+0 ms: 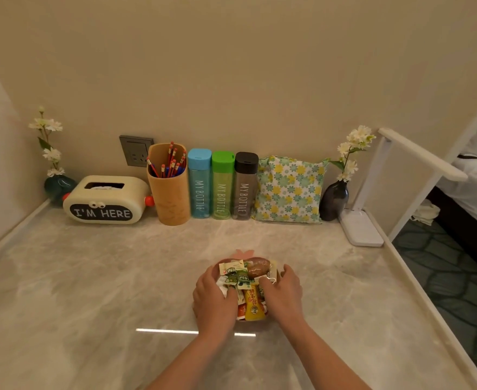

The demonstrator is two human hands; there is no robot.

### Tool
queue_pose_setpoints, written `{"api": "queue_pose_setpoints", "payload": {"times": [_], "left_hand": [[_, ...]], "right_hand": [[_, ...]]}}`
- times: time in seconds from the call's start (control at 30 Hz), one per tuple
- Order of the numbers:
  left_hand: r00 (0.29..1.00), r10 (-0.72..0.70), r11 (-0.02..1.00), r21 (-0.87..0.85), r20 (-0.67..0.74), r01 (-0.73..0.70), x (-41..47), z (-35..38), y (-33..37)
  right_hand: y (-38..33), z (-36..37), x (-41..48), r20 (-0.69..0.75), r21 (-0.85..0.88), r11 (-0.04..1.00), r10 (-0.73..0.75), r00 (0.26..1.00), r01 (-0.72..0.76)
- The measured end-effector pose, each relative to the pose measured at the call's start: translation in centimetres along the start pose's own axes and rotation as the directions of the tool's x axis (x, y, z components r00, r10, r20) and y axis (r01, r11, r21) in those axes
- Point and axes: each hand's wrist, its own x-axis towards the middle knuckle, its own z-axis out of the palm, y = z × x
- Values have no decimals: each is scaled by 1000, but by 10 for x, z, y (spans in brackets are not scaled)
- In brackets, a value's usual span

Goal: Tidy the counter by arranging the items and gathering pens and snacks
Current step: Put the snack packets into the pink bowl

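A small pink dish (242, 254) heaped with snack packets (245, 280) sits in the middle of the marble counter (91, 277). My left hand (213, 298) clasps its left side and my right hand (283, 291) its right side, fingers curled over the wrappers. The dish is mostly hidden under the hands and snacks. Against the wall stands a tan pen cup (169, 184) filled with red pencils and blue pens.
Along the wall: a vase with flowers (57, 185), a tissue box reading "I'M HERE" (105, 201), three bottles (222, 185), a floral pouch (289, 190), a dark vase (334, 199) and a white desk lamp (364, 223). The counter's right edge drops to the floor.
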Motion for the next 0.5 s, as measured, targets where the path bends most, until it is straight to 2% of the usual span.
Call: {"api": "queue_pose_setpoints", "payload": {"times": [0.17,0.5], "left_hand": [[1000,-25,997,-68,3,25,-4,16,7],[992,45,985,-170,118,-25,-6,80,61]], "right_hand": [[9,-9,4,25,38,999,10,1000,-11],[36,-84,57,-57,110,994,-4,998,10]]}}
